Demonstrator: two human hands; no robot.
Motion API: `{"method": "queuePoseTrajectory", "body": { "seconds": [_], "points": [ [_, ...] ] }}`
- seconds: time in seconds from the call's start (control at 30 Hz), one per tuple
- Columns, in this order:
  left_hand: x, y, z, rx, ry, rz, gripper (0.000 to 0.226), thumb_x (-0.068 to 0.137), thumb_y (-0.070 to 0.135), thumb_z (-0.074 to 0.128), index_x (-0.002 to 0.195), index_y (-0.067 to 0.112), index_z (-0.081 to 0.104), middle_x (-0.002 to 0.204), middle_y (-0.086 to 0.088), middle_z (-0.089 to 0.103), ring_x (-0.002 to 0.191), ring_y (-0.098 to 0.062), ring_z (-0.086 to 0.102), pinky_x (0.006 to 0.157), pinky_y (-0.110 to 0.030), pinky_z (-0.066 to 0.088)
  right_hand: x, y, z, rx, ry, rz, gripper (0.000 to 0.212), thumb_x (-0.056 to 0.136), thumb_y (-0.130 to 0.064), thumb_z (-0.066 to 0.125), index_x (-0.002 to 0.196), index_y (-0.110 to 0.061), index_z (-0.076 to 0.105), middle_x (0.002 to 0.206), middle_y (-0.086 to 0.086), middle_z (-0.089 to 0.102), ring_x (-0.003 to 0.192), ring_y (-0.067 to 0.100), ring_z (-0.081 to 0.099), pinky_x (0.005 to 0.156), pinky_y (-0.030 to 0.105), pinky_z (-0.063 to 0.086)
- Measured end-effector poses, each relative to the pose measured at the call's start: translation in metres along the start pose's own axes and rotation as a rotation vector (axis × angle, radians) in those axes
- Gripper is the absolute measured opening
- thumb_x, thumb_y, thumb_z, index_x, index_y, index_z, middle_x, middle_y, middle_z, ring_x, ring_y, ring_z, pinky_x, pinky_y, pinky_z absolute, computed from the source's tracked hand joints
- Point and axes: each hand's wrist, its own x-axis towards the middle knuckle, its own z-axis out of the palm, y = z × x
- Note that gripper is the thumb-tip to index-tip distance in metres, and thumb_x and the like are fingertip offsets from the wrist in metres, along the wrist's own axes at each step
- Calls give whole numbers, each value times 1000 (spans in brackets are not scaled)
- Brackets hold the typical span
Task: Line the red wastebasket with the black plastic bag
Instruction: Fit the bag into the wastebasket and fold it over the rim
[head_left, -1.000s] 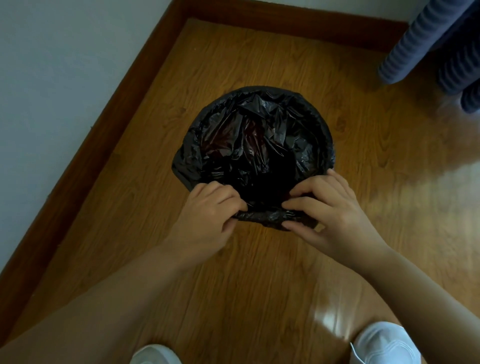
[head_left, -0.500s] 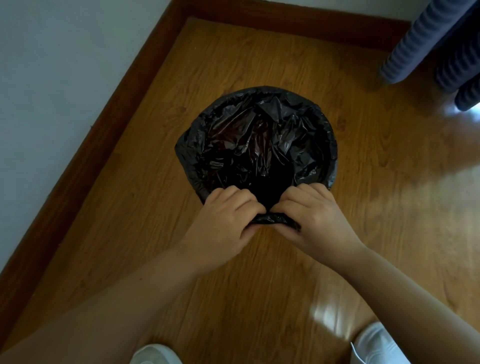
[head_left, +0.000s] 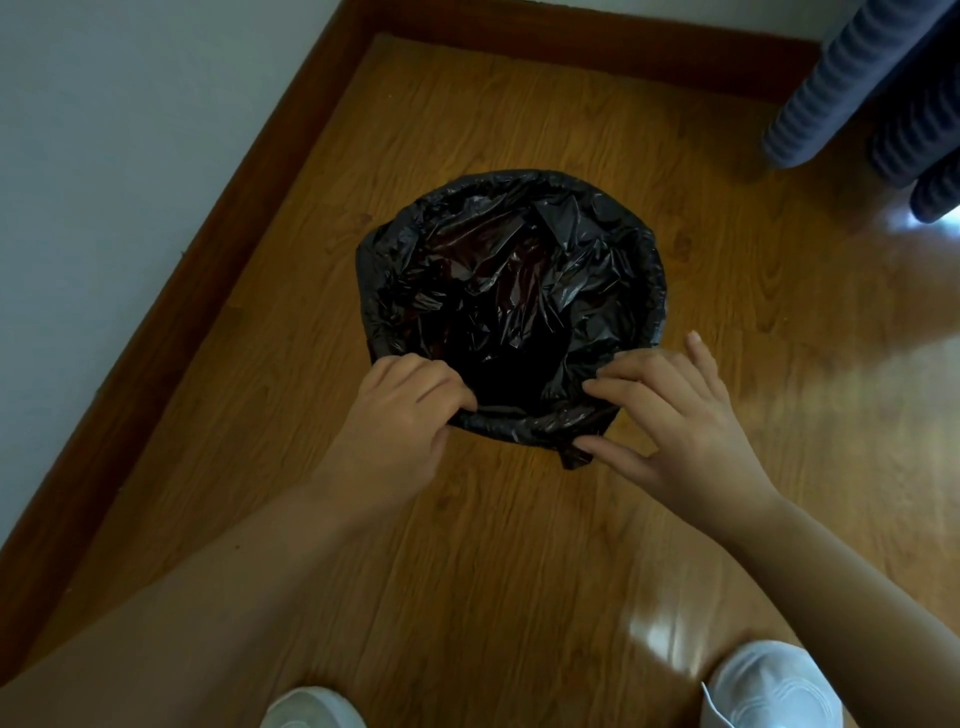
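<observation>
The black plastic bag (head_left: 511, 291) sits crumpled inside a round wastebasket on the wooden floor, its edge folded over the rim all the way around. The basket itself is hidden under the bag; only a faint dark red shows through the plastic (head_left: 488, 254). My left hand (head_left: 400, 415) grips the folded bag edge at the near left of the rim, fingers curled over it. My right hand (head_left: 670, 421) pinches the bag edge at the near right, thumb under a hanging flap, other fingers spread on top.
A white wall with a brown skirting board (head_left: 208, 270) runs along the left and the back. Dark blue ribbed fabric (head_left: 857, 88) hangs at the top right. My two white shoes (head_left: 769, 686) stand at the bottom edge.
Both hands were close together at the near middle of the rim; they have moved apart, left hand leftward, right hand rightward, spreading the bag edge along the rim.
</observation>
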Motion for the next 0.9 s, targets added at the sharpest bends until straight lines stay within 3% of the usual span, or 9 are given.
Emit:
{"method": "queuePoseTrajectory", "body": {
  "seconds": [0.13,0.23,0.3,0.5,0.63,0.77,0.9],
  "points": [
    [-3,0,-3,-4,-11,-5,22,73,10,59,94,8,65,94,-7,64,97,-16,46,89,-28,29,4,-5,6,7,-23,-39,30,74,-28,67,97,-9,66,94,10,66,95,27,61,106,51,18],
    [-2,13,1,-26,-38,50,40,75,36,60,104,9,63,99,-6,62,100,-18,46,89,-29,31,8,-11,13,55,-32,-49,21,81,-27,59,88,-9,68,83,7,65,84,24,63,104,46,23],
    [1,23,4,-29,-49,84,41,76,40,60,103,9,62,98,-6,62,98,-17,47,86,-28,32,11,-14,15,77,-34,-36,23,83,-28,54,84,-10,68,79,6,65,78,23,62,100,41,30],
    [10,34,10,-11,-42,59,6,76,11,63,82,8,62,80,-6,62,75,-23,56,69,-29,33,11,-15,16,78,-30,-16,22,83,-26,55,79,-8,67,75,7,64,71,23,60,87,34,38],
    [7,28,8,16,-11,38,13,75,4,51,78,9,63,78,-5,63,73,-24,57,69,-30,32,8,-12,12,54,-2,-30,17,83,-20,57,80,-7,67,75,7,64,69,24,60,74,31,39],
    [7,18,4,19,3,20,22,72,5,44,79,8,64,81,-5,64,82,-19,51,75,-29,30,6,-7,7,19,-8,-57,24,81,-29,59,90,-8,67,84,8,65,80,24,61,81,34,40],
    [4,7,1,40,32,-45,23,65,-5,68,86,6,67,87,-10,65,93,-19,48,84,-32,31,7,-1,6,-11,-23,-34,26,81,-30,59,93,-8,66,88,8,65,87,25,61,90,40,38]
  ]
}}
